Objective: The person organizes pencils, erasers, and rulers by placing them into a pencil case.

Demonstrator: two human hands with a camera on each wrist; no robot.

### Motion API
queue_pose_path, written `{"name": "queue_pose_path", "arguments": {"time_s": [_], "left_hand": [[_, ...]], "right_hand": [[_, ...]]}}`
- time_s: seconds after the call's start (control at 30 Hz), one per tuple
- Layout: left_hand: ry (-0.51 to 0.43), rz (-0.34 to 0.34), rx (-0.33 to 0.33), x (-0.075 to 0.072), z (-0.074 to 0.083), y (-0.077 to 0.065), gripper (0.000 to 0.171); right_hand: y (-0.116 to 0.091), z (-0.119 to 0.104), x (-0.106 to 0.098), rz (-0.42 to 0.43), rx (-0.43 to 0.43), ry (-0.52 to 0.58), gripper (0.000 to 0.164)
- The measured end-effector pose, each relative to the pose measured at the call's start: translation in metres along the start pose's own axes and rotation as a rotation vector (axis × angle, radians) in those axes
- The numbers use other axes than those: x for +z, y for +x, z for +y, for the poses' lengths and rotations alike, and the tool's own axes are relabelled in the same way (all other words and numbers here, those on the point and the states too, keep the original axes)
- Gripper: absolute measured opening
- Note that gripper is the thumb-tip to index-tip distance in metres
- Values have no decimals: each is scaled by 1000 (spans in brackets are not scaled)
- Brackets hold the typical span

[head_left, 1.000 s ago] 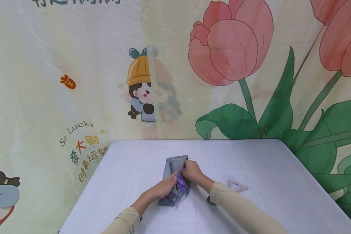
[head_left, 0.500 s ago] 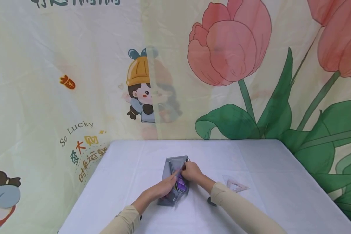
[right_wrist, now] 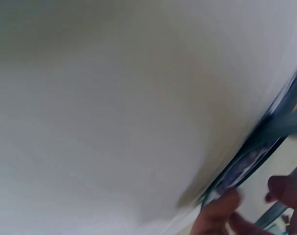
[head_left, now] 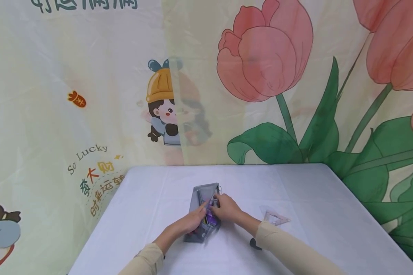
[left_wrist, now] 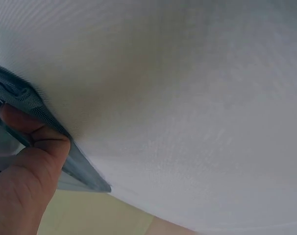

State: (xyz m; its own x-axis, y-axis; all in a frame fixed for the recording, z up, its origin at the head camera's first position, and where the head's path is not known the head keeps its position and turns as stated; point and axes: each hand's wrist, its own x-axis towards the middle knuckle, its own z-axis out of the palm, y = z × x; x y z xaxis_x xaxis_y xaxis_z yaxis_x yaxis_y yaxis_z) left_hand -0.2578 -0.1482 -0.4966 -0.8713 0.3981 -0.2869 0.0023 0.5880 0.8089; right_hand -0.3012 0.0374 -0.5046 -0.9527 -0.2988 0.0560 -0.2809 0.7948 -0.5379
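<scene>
A grey see-through pencil case [head_left: 197, 196] lies lengthwise on the white table, with pens and a purple item [head_left: 211, 218] showing inside. My left hand [head_left: 190, 220] holds the case along its opening; in the left wrist view the thumb of that left hand [left_wrist: 31, 166] pinches the dark zipped edge [left_wrist: 45, 115]. At the case's right side is my right hand [head_left: 227, 208]. In the right wrist view its thumb and fingers [right_wrist: 218, 211] are spread apart beside the opening, slightly blurred. A small ring [head_left: 220, 188] hangs at the case's upper right corner.
A clear set square [head_left: 276, 218] lies on the table [head_left: 316, 198] to the right. A small dark object [head_left: 254, 244] sits partly behind my right sleeve. Behind the table hangs a printed cloth [head_left: 192, 23] with tulips and cartoon figures.
My right hand has come away from the case's upper right edge and shifted slightly down, its fingers loosening. More of the ring shows. The left hand keeps its hold.
</scene>
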Motion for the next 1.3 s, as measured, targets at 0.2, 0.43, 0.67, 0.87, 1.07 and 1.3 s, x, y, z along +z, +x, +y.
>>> {"name": "queue_pose_path", "arguments": {"time_s": [0.2,0.43,0.67,0.87,1.07,1.3], "left_hand": [[6,-1,14,2,-3,0,54],[12,13,15,-1,-1,0,53],[12,18,24,1,-4,2,53],[4,8,13,1,-5,4,53],[22,16,11,2,-4,4,53],[25,17,11,4,-5,5,52]], "right_hand": [[-41,-3,-8,128,-76,-187,60],[-75,8,-23,142,-96,-239,80],[-96,36,-34,170,10,-260,100],[-105,59,-52,188,93,-298,109],[-114,86,-67,196,129,-267,114],[-125,115,-87,224,199,-284,124]]}}
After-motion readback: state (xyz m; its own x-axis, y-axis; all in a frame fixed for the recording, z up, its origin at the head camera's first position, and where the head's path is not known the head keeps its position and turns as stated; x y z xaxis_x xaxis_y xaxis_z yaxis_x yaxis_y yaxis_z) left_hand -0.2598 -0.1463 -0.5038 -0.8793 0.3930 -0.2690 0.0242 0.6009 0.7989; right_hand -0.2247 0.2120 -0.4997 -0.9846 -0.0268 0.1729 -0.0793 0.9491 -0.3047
